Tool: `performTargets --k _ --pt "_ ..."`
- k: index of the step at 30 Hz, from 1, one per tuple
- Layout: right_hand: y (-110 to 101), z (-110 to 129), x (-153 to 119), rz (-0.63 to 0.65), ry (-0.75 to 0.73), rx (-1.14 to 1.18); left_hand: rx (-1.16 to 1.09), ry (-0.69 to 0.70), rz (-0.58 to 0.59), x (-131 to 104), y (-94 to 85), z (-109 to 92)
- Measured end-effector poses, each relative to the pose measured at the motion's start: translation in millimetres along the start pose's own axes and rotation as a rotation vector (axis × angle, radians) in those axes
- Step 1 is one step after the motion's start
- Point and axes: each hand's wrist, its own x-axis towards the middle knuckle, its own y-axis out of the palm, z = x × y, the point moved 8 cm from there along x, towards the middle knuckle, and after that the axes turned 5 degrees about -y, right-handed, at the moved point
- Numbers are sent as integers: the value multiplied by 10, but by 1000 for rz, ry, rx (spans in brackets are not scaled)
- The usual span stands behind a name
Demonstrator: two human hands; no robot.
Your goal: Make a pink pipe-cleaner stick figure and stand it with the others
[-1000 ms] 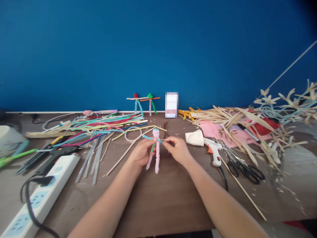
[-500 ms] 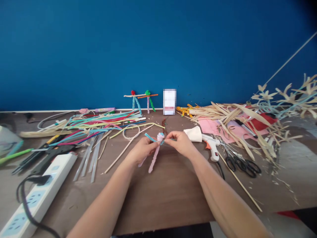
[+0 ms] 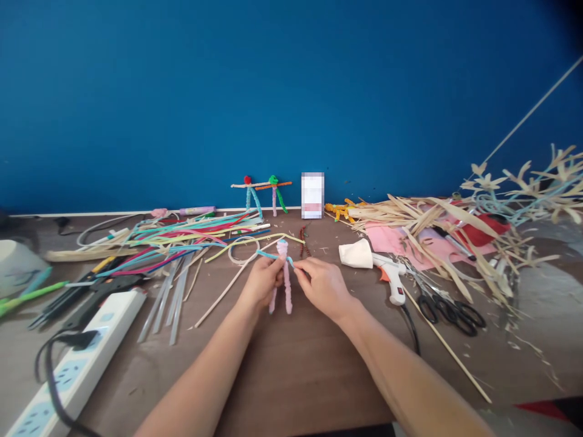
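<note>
Between my hands, above the table, is a small pipe-cleaner figure with pale pink legs, a pink and blue head and light blue arms. My left hand pinches its body just below the head. With thumb and forefinger, my right hand grips the end of the blue arm on the right side. The other blue arm sticks out to the left over my left fingers. Against the wall stand two like figures, one with a red head and one with a green head.
Loose pipe cleaners and clear glue sticks lie at left, near a white power strip. To the right are a white glue gun, black-handled scissors and dried strips. A blurred-out upright panel leans on the wall.
The pink legs now hang more upright. My right hand has shifted slightly left and lower, drawing the blue arm with it. The whole view has tilted a little.
</note>
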Motion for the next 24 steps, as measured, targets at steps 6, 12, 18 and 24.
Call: performTargets --k 6,12,18,24 --pt "91 -124 1 -17 70 81 -212 -61 52 38 -15 43" --pt "226 -385 21 18 206 364 -211 -205 74 46 -34 156" --pt "331 -620 7 63 421 688 12 -191 139 -19 20 85" --pt "376 -525 -24 320 364 992 154 -192 263 -115 81 61"
